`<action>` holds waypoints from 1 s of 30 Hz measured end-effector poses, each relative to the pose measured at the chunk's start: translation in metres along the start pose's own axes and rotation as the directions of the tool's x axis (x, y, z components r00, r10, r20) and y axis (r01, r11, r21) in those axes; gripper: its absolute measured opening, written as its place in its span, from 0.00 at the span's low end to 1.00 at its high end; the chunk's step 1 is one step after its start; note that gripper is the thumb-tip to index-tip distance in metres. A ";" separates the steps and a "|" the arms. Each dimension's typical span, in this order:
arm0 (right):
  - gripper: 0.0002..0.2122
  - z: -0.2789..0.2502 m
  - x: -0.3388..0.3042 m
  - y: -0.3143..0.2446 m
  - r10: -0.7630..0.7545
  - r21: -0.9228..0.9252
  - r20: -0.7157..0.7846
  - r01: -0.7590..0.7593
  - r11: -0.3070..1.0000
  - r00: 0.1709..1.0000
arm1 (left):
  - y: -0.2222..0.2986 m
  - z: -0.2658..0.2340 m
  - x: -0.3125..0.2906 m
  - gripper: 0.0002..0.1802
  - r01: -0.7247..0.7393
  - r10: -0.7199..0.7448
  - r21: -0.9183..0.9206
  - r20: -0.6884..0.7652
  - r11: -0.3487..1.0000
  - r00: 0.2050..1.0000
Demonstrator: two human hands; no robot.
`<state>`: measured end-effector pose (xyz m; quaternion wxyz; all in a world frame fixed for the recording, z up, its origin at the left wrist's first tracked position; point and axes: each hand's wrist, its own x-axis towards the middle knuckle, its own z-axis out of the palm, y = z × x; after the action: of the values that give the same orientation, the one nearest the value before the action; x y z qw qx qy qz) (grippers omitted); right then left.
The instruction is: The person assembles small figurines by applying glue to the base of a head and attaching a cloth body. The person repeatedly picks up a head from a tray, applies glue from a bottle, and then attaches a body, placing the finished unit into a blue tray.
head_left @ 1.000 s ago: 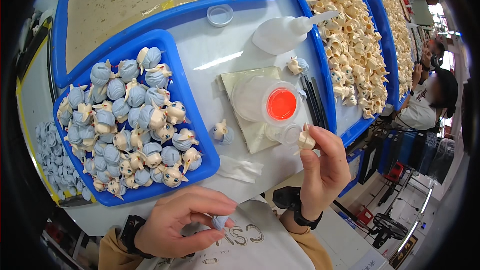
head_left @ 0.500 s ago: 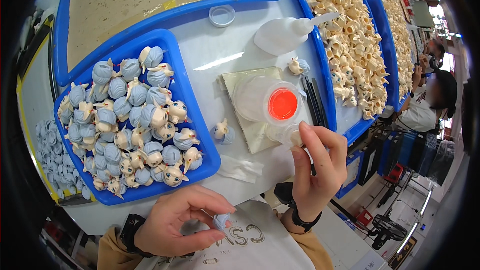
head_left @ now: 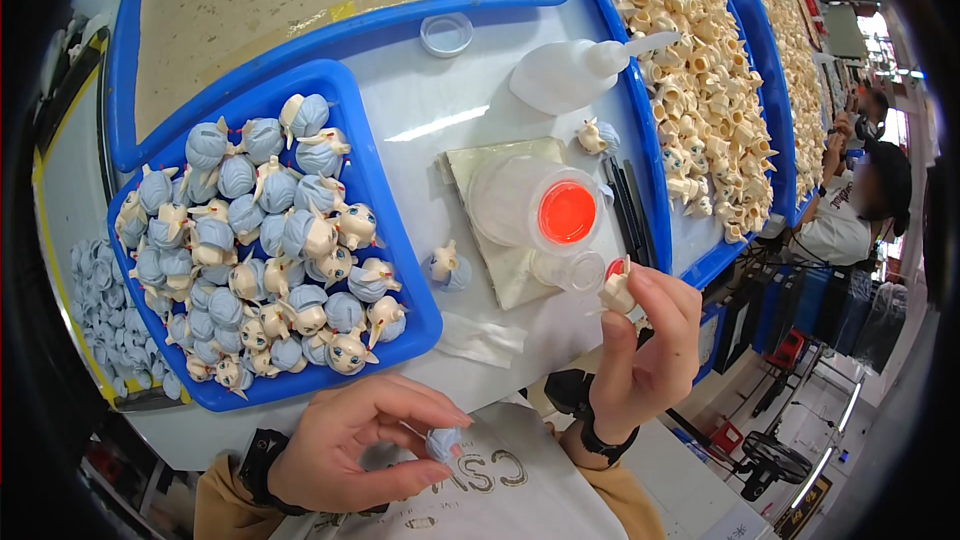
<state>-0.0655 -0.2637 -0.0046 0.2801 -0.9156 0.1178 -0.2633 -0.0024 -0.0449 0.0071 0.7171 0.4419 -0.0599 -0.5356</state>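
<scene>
Between thumb and fingers, my left hand (head_left: 365, 445) pinches a small light-blue doll hair piece (head_left: 441, 443), held low in front of my chest. My right hand (head_left: 650, 340) is closed on a cream doll head piece (head_left: 618, 290), raised beside a small clear cup (head_left: 585, 272). A trace of red shows near the top of that piece. Left of it stands a larger translucent container (head_left: 500, 200) with bright red-orange contents (head_left: 567, 212), on a square, pale, stained board (head_left: 460, 160). The two held pieces are apart.
At left, a blue tray (head_left: 425, 325) holds many blue-haired doll heads. Blue bins (head_left: 655, 155) of cream head pieces stand at right. A white squeeze bottle (head_left: 565, 75), dark pen-like tools (head_left: 628, 205), white tissue (head_left: 480, 338) and two loose heads (head_left: 450, 265) lie between. A co-worker (head_left: 850, 210) sits beyond.
My right hand has drawn back slightly from the small cup and turned, bringing the cream head piece and a red trace into view. My left hand stays nearly still.
</scene>
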 end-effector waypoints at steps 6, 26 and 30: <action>0.13 -0.001 -0.004 0.004 0.046 -0.005 0.030 -0.046 0.999 0.998 | 0.000 0.000 0.001 0.19 -0.010 0.010 0.015 0.004 1.000 1.000; 0.14 0.001 -0.013 -0.025 -0.370 0.577 0.167 0.213 0.788 0.914 | -0.010 -0.003 -0.005 0.26 -0.109 0.101 -0.230 -0.045 0.967 0.994; 0.16 0.004 -0.021 -0.042 -0.321 0.493 0.261 0.160 0.855 0.910 | -0.008 -0.003 -0.005 0.29 -0.130 0.120 -0.260 -0.055 0.957 0.991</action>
<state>-0.0779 -0.2203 0.0077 0.4692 -0.8613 -0.1144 -0.1580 -0.0087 -0.0390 0.0019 0.8028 0.3485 -0.0021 -0.4838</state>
